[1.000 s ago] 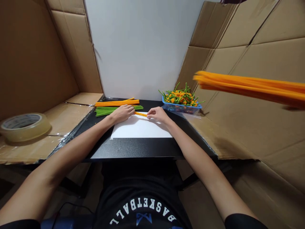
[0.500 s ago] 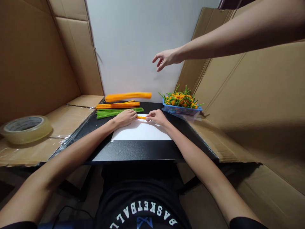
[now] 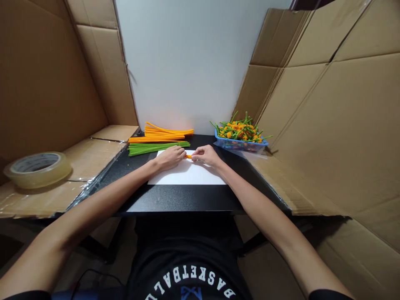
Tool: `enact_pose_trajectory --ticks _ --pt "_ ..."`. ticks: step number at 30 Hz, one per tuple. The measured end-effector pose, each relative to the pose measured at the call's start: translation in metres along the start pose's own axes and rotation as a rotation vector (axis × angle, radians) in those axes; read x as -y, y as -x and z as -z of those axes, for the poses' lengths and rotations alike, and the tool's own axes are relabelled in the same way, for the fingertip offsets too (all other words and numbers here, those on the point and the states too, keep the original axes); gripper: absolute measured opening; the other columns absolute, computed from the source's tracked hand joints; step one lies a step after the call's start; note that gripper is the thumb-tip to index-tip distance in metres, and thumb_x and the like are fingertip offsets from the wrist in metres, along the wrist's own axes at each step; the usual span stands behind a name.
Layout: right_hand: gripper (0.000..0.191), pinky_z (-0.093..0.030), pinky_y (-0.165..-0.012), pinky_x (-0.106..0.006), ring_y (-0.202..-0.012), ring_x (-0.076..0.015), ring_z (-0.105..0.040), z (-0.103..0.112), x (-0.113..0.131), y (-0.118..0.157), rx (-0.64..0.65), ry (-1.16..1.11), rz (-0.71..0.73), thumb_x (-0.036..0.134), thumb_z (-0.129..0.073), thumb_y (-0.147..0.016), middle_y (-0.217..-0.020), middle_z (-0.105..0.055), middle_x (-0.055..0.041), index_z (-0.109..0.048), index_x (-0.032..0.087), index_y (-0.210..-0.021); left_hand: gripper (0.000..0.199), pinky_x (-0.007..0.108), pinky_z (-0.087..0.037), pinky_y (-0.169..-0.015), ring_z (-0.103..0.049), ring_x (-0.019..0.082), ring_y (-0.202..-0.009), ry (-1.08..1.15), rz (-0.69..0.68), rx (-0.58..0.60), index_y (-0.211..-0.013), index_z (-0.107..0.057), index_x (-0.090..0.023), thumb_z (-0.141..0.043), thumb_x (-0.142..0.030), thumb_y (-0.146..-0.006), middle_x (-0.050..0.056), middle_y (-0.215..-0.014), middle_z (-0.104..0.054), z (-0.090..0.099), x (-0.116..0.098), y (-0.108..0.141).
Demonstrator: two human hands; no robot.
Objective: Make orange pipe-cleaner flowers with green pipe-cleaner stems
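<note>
My left hand and my right hand rest close together over a white sheet of paper on the black table. Both pinch one orange pipe cleaner; only a short stub shows between the fingers. Behind my left hand lie a bundle of green pipe cleaners and a pile of orange pipe cleaners. A blue basket of small orange-and-green flowers stands at the back right.
A roll of clear tape sits on the cardboard ledge at left. Cardboard walls enclose both sides, with a white wall behind. The table's front edge is near my body.
Another person's arm reached in from the right, dropped a bundle of orange pipe cleaners on the pile at the back, and left. The visible stub between my hands got shorter.
</note>
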State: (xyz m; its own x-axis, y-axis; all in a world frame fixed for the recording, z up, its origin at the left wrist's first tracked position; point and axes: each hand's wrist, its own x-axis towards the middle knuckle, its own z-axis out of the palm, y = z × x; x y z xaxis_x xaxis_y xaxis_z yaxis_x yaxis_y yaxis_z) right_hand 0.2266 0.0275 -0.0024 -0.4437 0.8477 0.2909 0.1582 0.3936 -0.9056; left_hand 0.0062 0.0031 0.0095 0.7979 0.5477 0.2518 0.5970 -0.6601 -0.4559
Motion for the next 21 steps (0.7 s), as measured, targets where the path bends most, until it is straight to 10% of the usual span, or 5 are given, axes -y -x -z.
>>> enact_pose_trajectory --ticks 21 --pt "0.024 -0.049 -0.061 -0.029 -0.059 -0.0154 -0.063 -0.011 0.000 0.003 -0.029 -0.014 0.037 0.035 -0.082 -0.062 -0.062 -0.070 -0.0054 -0.072 0.014 -0.065 0.027 0.037 -0.040 -0.078 -0.059 0.025 -0.084 -0.076 -0.038 0.022 -0.099 -0.067 -0.010 -0.041 -0.014 -0.101 0.013 -0.088 -0.066 -0.006 -0.007 -0.004"
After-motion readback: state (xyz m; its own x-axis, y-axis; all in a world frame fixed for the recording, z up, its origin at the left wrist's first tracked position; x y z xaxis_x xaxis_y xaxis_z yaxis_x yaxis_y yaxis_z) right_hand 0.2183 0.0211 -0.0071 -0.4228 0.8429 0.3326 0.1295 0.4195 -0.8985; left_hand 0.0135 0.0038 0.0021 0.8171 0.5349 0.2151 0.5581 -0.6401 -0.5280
